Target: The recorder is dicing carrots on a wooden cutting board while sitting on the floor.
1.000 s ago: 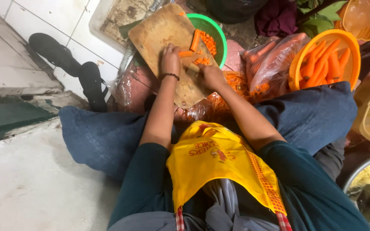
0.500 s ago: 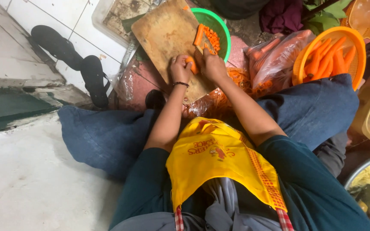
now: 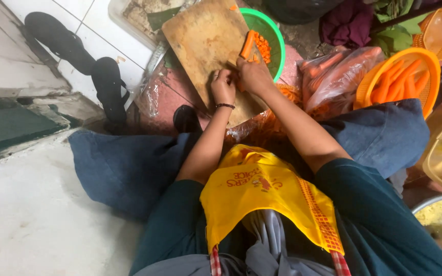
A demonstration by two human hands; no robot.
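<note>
— Seated low on the floor, blue denim-clad legs (image 3: pixel 124 168) spread, yellow cloth apron (image 3: pixel 262 199) across the lap. Worth shifting anything?

— Better left as is. Keep the worn rectangular wooden cutting board (image 3: pixel 200 46) flat and steady between the knees; looks propped over bags, so probably prone to rocking under pressure.

— And around the board?

— Round orange plastic basket (image 3: pixel 428 94) of whole peeled carrots off to the right, clear plastic bag (image 3: pixel 333 76) of more carrots between that and the board, round green plastic basket (image 3: pixel 277 30) of cut carrot pieces touching the board's far right edge. Good to hold the green one tight against the edge, so that pieces drop in rather than onto the floor.

— Hands?

— Both arms stretched forward, elbows bent outward, wrists near each other over the board's near right corner. Left hand (image 3: pixel 223 87) knuckles up, fingers curled narrow against the wood; hard to tell whether anything is pinned beneath. Right hand (image 3: pixel 254 74) closed around the near end of a long orange carrot (image 3: pixel 247 45), pointing away toward the green basket. No clear sight of a blade.

— Any advice on grip?

— Keep fingertips tucked under, knuckles forward, and the carrot lying along the board, not hanging over the rim.

— Smallest detail?

— Thin black bracelet (image 3: pixel 225 106) on the left wrist.
</note>
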